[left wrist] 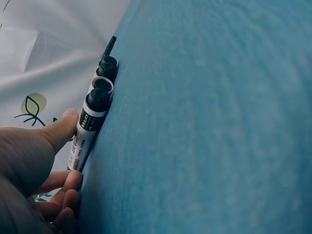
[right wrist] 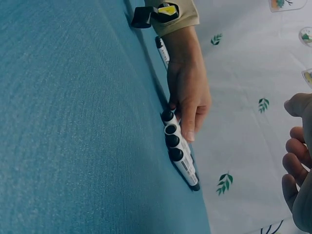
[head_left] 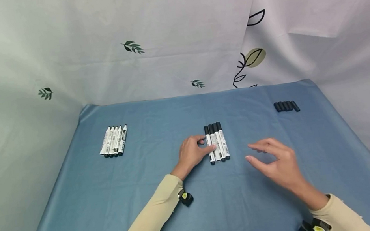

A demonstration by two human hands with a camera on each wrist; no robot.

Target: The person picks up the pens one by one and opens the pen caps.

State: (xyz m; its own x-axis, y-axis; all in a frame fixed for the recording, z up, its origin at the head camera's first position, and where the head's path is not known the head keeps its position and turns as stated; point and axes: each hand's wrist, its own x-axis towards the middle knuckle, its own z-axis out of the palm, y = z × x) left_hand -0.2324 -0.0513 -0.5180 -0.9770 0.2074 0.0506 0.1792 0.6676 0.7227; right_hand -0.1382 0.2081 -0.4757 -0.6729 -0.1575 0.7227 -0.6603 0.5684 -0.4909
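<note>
Several white markers with black caps (head_left: pixel 223 141) lie side by side in a row in the middle of the blue cloth. My left hand (head_left: pixel 190 153) is at the row's left side and grips the leftmost marker (head_left: pixel 211 156), its thumb reaching across to the second one. In the left wrist view the thumb and curled fingers meet the side of that marker (left wrist: pixel 87 127). One marker in the row shows a hollow white end (right wrist: pixel 170 129) in the right wrist view. To the right of the row my right hand (head_left: pixel 278 161) hovers, thumb and fingers apart, holding nothing.
Uncapped white markers (head_left: pixel 113 142), several in a tight group, lie at the left of the cloth (head_left: pixel 156 115). At the back right sit several loose black caps (head_left: pixel 285 106). A pale patterned curtain (head_left: pixel 170 65) rises behind the far edge.
</note>
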